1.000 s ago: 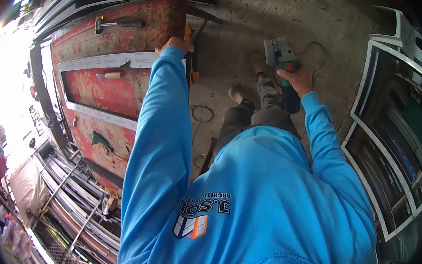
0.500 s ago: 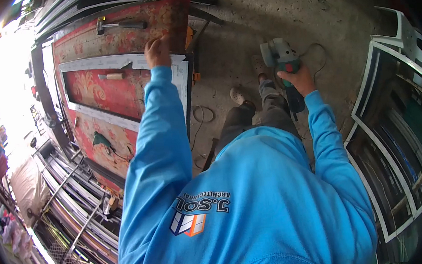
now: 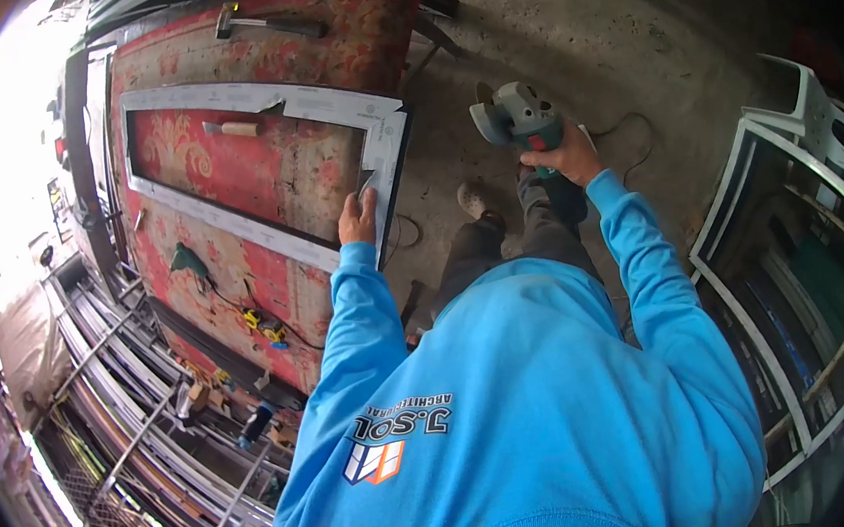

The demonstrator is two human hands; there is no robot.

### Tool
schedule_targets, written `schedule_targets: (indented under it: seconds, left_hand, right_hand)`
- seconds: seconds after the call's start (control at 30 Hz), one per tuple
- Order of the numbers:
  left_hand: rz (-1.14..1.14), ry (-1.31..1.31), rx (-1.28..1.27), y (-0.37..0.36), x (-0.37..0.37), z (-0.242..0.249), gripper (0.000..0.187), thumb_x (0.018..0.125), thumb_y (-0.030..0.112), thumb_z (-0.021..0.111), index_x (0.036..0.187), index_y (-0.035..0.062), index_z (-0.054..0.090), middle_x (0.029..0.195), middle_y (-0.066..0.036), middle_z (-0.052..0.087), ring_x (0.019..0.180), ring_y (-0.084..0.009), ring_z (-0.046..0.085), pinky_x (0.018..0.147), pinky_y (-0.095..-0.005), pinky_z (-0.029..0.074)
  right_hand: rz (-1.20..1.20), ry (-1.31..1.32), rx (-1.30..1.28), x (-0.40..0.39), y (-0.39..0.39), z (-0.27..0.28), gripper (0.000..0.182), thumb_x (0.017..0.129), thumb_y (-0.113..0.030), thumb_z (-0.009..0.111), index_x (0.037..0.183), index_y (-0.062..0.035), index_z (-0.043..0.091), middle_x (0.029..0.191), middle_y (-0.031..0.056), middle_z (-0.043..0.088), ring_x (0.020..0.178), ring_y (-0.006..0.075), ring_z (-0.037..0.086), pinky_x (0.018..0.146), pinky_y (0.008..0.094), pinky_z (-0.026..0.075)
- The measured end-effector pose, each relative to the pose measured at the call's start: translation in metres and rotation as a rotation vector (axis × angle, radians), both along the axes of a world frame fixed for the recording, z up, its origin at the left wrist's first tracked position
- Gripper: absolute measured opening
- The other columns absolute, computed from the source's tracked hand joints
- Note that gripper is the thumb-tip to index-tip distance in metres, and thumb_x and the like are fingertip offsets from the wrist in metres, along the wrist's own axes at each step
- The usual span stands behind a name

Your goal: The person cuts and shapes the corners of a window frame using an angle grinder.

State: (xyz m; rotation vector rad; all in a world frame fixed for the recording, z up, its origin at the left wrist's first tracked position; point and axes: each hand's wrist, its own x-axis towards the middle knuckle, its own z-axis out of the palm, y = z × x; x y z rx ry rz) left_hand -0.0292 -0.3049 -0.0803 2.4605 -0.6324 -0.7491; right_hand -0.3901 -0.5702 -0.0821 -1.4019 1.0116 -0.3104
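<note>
My right hand point(image 3: 573, 155) is wrapped round the body of an angle grinder point(image 3: 528, 119), held in the air to the right of the table. The grinder's disc and guard face left. My left hand point(image 3: 358, 219) is on a white rectangular frame point(image 3: 216, 94) covered in printed protective film, its fingers closed on the side bar near the right-hand corner. That frame lies flat on a worn red table point(image 3: 274, 296). A wooden-handled blade tool point(image 3: 231, 129) lies inside the frame's opening. Farther back on the table rests a hammer point(image 3: 270, 23).
A green tool point(image 3: 186, 261) with a cord and a yellow-black tool point(image 3: 265, 325) lie on the table's near side. Long metal profiles point(image 3: 114, 361) fill a rack at left. White-framed panels point(image 3: 745, 285) stand at right. A cord point(image 3: 644, 144) trails on the concrete floor.
My left hand has come back toward me from the frame's far side to its right side bar. The grinder has shifted left and tilted, still in my right hand. The view has shifted.
</note>
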Motion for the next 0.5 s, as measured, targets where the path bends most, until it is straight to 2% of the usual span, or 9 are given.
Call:
schedule_targets:
  seconds: [0.07,0.1,0.17,0.2,0.27,0.3,0.37,0.5]
  left_hand:
    - [-0.131,-0.086,0.159,-0.003,0.003,0.004,0.061,0.092,0.060,0.055,0.120,0.0063,0.063,0.105,-0.026,0.068,0.103,-0.0439,0.064,0.087,-0.0458,0.050]
    - [-0.124,-0.082,0.155,-0.006,0.001,0.010,0.061,0.092,0.060,0.055,0.120,0.0063,0.063,0.105,-0.026,0.068,0.103,-0.0439,0.064,0.087,-0.0458,0.050]
    - [-0.182,-0.218,0.128,-0.008,-0.004,0.016,0.062,0.091,0.065,0.054,0.110,0.0066,0.065,0.092,-0.027,0.068,0.092,-0.0467,0.064,0.078,-0.0498,0.051]
    - [-0.177,-0.215,0.126,-0.009,-0.003,0.016,0.062,0.091,0.065,0.054,0.110,0.0066,0.065,0.092,-0.027,0.068,0.092,-0.0467,0.064,0.078,-0.0498,0.051]
    - [-0.197,-0.222,0.127,-0.012,-0.002,0.014,0.060,0.090,0.064,0.056,0.098,0.0051,0.064,0.081,-0.026,0.065,0.084,-0.0469,0.064,0.071,-0.0513,0.049]
    - [-0.193,-0.217,0.128,-0.013,-0.003,0.013,0.060,0.090,0.064,0.056,0.098,0.0051,0.064,0.081,-0.026,0.065,0.084,-0.0469,0.064,0.071,-0.0513,0.049]
    - [-0.182,-0.238,0.115,-0.012,-0.004,0.015,0.059,0.089,0.063,0.057,0.091,0.0042,0.062,0.077,-0.025,0.064,0.082,-0.0464,0.063,0.069,-0.0510,0.048]
    - [-0.177,-0.208,0.114,-0.014,-0.004,0.016,0.059,0.089,0.063,0.058,0.092,0.0046,0.063,0.079,-0.025,0.065,0.083,-0.0465,0.063,0.070,-0.0509,0.049]
  right_hand:
    - [-0.011,0.005,0.070,0.007,0.002,-0.002,0.074,0.063,-0.037,0.088,0.120,-0.0005,0.058,0.113,0.0151,0.066,0.102,0.0285,0.064,0.090,0.0389,0.050]
    - [-0.003,0.009,0.066,0.013,0.000,0.007,0.074,0.063,-0.037,0.088,0.120,-0.0005,0.058,0.113,0.0151,0.066,0.102,0.0285,0.064,0.090,0.0389,0.050]
    - [0.029,0.059,-0.158,0.027,-0.005,0.028,0.076,0.064,-0.036,0.086,0.123,-0.0008,0.054,0.112,0.0195,0.066,0.102,0.0340,0.065,0.089,0.0418,0.051]
    - [0.034,0.062,-0.160,0.034,-0.007,0.033,0.076,0.064,-0.036,0.086,0.123,-0.0008,0.054,0.112,0.0195,0.066,0.102,0.0340,0.065,0.089,0.0418,0.051]
    - [0.150,0.407,-0.398,0.044,-0.012,0.040,0.076,0.068,-0.034,0.082,0.127,-0.0009,0.048,0.106,0.0243,0.067,0.098,0.0413,0.066,0.084,0.0475,0.053]
    - [0.155,0.410,-0.398,0.051,-0.017,0.049,0.076,0.068,-0.034,0.082,0.127,-0.0009,0.048,0.106,0.0243,0.067,0.098,0.0413,0.066,0.084,0.0475,0.053]
    - [0.310,0.526,-0.512,0.064,-0.025,0.066,0.075,0.070,-0.032,0.080,0.128,-0.0011,0.044,0.099,0.0256,0.068,0.092,0.0447,0.066,0.078,0.0528,0.054]
    - [0.380,0.501,-0.696,0.082,-0.036,0.074,0.073,0.069,-0.031,0.080,0.125,0.0001,0.043,0.093,0.0237,0.069,0.086,0.0446,0.067,0.076,0.0529,0.054]
